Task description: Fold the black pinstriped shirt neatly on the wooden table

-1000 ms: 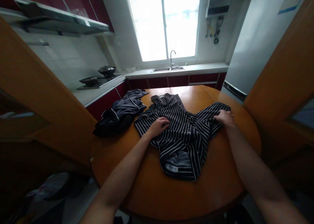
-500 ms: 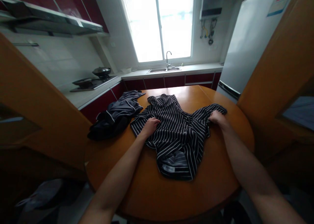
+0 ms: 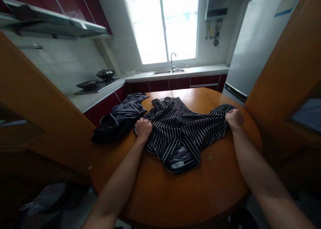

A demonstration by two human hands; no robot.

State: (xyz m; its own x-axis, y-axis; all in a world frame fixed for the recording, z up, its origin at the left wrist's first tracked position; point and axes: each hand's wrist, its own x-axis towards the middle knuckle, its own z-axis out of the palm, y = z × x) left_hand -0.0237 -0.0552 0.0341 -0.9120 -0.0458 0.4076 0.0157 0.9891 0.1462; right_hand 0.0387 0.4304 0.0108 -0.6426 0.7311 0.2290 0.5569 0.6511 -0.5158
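my left hand (image 3: pixel 143 127) closed in fist on left edge of striped shirt (image 3: pixel 180 128); my right hand (image 3: pixel 234 118) clamped on its right sleeve. shirt lies across middle of round bench (image 3: pixel 155 188). dark garment (image 3: pixel 120 120) bunched at bench left edge, just beside left hand.

Dark garment (image 3: pixel 120 120) on round table (image 3: pixel 175 195)

kitchen, lit by daylight. large window (image 3: pixel 163 24) in far wall, bright and washed out. white counter (image 3: pixel 200 70) beneath it, with steel sink (image 3: pixel 168 72) and tap (image 3: pixel 172 57). dark red base cabinets (image 3: pixel 175 83); red wall units (image 3: pixel 72 1). range hood (image 3: pixel 55 19) at left over hob (image 3: pixel 94 86) bearing two dark pans (image 3: pixel 105 74). white tiled wall (image 3: pixel 65 60). white fridge (image 3: pixel 253 45) at right. round wooden table (image 3: pixel 175 195) in foreground. wooden panels (image 3: pixel 288 75) on either side.
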